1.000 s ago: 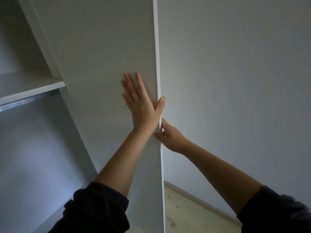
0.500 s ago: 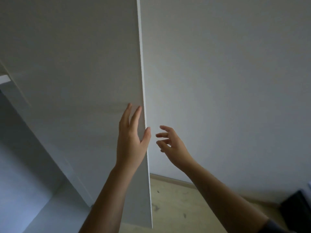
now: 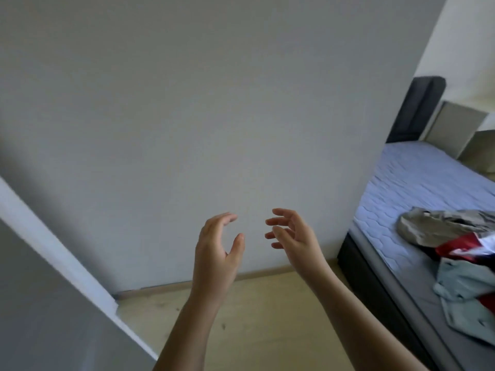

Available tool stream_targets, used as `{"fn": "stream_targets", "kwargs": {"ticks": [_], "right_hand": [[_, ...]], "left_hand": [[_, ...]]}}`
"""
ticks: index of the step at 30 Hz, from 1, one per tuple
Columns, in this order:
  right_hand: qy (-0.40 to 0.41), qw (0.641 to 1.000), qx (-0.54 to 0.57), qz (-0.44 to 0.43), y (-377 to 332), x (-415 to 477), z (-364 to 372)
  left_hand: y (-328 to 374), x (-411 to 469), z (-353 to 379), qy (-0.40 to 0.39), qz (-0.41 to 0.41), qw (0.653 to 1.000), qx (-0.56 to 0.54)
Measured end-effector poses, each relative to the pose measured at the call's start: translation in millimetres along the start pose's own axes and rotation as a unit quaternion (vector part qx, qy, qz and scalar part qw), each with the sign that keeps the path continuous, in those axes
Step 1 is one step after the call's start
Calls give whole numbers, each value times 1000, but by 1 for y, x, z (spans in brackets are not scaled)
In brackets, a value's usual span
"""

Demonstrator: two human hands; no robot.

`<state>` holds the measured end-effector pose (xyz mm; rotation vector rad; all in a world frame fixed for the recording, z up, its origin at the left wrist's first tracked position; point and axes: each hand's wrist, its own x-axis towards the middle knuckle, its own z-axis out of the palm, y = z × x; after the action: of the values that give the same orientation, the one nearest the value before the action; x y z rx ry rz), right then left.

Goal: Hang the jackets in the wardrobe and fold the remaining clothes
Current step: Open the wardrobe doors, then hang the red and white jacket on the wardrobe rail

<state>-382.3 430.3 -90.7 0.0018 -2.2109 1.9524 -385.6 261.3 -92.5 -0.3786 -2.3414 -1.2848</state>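
Observation:
My left hand (image 3: 217, 250) and my right hand (image 3: 294, 234) hover side by side in front of a bare wall, fingers spread and curled, holding nothing. The white wardrobe door (image 3: 48, 290) slants across the lower left, apart from both hands. A pile of clothes lies on the bed at the right edge: a grey-beige garment (image 3: 442, 226), a red and white one (image 3: 466, 247) and a pale green one (image 3: 471, 298). The wardrobe's inside is out of view.
The bed (image 3: 417, 183) with a bluish mattress and dark frame runs along the right side, its dark headboard (image 3: 417, 108) at the far end. Light wooden floor (image 3: 254, 317) lies between wardrobe and bed.
Both hands came off the wardrobe door's edge. My view swung right, so the door slid to the lower left and the bed with the clothes came into sight.

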Motion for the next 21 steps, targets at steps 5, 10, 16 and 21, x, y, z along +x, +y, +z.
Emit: {"fn": "stream_targets", "kwargs": {"ticks": [5,10,16,21], "right_hand": [[78,996,5,29,21,-11,-123],[167,985,5,53,44,-18,-215],[279,955,-1,98,79,-12,-313],[369,919,-37,134,111,13,-401]], "left_hand": [[53,-14,113,-101,9,994,-30],[91,-10,205,-172,20,984,-50],[124,12,323,-253,45,960,-113],[143,42,441,-343,48,925,-160]]}}
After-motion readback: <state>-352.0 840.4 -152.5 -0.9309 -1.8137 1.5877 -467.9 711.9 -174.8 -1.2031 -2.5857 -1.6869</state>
